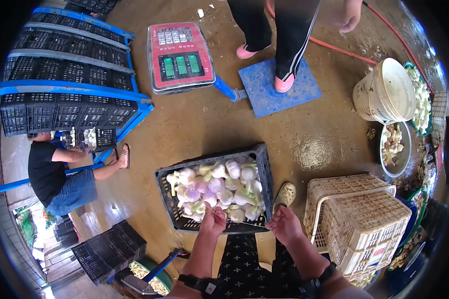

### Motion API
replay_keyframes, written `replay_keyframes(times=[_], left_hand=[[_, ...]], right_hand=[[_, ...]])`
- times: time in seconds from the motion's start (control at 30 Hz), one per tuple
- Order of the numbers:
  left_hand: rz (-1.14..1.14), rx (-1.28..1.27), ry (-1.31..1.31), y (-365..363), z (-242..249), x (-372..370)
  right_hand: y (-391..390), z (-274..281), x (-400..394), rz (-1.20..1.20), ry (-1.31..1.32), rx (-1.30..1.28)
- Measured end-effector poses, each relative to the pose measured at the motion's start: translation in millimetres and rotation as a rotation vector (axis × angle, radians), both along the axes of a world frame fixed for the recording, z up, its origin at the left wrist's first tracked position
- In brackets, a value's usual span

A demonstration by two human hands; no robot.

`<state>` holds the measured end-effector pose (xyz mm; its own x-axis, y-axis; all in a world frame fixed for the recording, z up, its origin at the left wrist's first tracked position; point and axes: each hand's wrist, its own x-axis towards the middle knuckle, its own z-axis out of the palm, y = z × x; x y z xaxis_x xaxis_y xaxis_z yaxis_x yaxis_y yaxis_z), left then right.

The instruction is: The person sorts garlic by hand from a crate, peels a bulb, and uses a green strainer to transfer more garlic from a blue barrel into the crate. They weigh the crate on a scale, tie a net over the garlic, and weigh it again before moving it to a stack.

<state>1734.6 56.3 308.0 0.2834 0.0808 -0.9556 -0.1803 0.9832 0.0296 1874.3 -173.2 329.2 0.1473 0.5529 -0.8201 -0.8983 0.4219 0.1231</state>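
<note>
A black plastic crate [165, 212] full of garlic bulbs [215, 185], white and purple with short cut stems, sits on the wet floor in front of me. My left hand [213, 220] is closed in a pinch over the crate's near edge. Just right of the crate's near corner, my right hand [286, 225] is closed too. Between them stretches a thin pale string [247, 223], slack across the near side of the crate. Its ends are hidden in my fingers.
A red scale display [181, 57] joins a blue platform [284, 92] where another person stands. Pale plastic crates [354, 219] are stacked on my right, near a white bucket [384, 94] and a metal basin [395, 149]. Left are black crates on a blue rack [70, 89] and a seated person [60, 169].
</note>
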Motion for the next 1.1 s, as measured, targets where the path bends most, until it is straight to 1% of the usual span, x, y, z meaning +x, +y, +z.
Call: replay_keyframes(times=[0.03,0.07,0.13,0.17,0.2,0.27,0.3,0.33,0.4,0.47,0.5,0.53,0.6,0.67,0.7,0.73,0.8,0.83,0.87,0.93,0.97,1.03,1.07,1.1], left_hand=[[-0.017,-0.033,-0.061,2,2,-1],[-0.016,-0.032,-0.060,3,5,-1],[0.086,-0.073,-0.283,4,8,1],[0.019,-0.011,-0.258,8,8,0],[0.025,-0.015,-0.257,12,9,-2],[-0.410,0.305,-0.337,22,9,-7],[-0.555,0.411,-0.130,29,11,-11],[-0.747,0.407,-0.181,48,11,-20],[-1.270,0.605,0.147,59,51,7],[-1.545,0.695,0.277,77,57,12],[-1.588,0.705,0.315,85,61,11],[-1.705,0.750,0.345,92,68,13],[-1.816,0.770,0.373,98,81,23],[-1.862,0.815,0.431,103,83,22],[-2.073,0.903,0.513,104,84,24],[-2.067,0.910,0.510,104,81,21],[-2.214,1.359,0.531,100,77,15],[-2.198,1.374,0.595,96,79,19],[-2.245,1.447,0.566,96,77,18],[-2.210,1.532,0.788,87,75,24],[-2.209,1.538,0.789,88,71,22],[-2.023,1.839,0.898,88,55,19],[-2.023,1.844,0.894,88,47,19],[-2.001,1.762,0.904,88,38,21]], right_hand=[[0,-4,-4,0.002,0.003,0.000],[-1,-9,-10,-0.005,0.022,0.028],[2,-14,-13,-0.011,0.040,0.053],[6,-14,-12,-0.032,0.049,0.039],[10,-14,-12,-0.049,0.059,0.023],[21,-21,-6,-0.047,0.034,0.044],[29,-24,-2,-0.053,0.008,0.072],[39,-23,1,-0.053,0.011,0.066],[66,-18,2,0.100,-0.032,0.090],[94,-2,5,0.198,-0.046,0.122],[105,-5,-2,0.228,-0.049,0.164],[116,-2,-5,0.250,-0.080,0.197],[133,1,-11,0.263,-0.106,0.212],[147,-1,-14,0.239,-0.075,0.213],[151,-3,-16,0.226,-0.055,0.234],[154,-6,-16,0.228,-0.063,0.234],[161,-10,-17,0.115,-0.025,0.173],[164,-10,-16,0.104,-0.040,0.183],[168,-9,-16,0.096,-0.046,0.193],[174,-5,-18,0.145,-0.104,0.213],[177,-4,-20,0.138,-0.109,0.261],[184,0,-24,0.157,-0.125,0.242],[189,2,-25,0.177,-0.139,0.223],[192,1,-27,0.168,-0.147,0.223]])
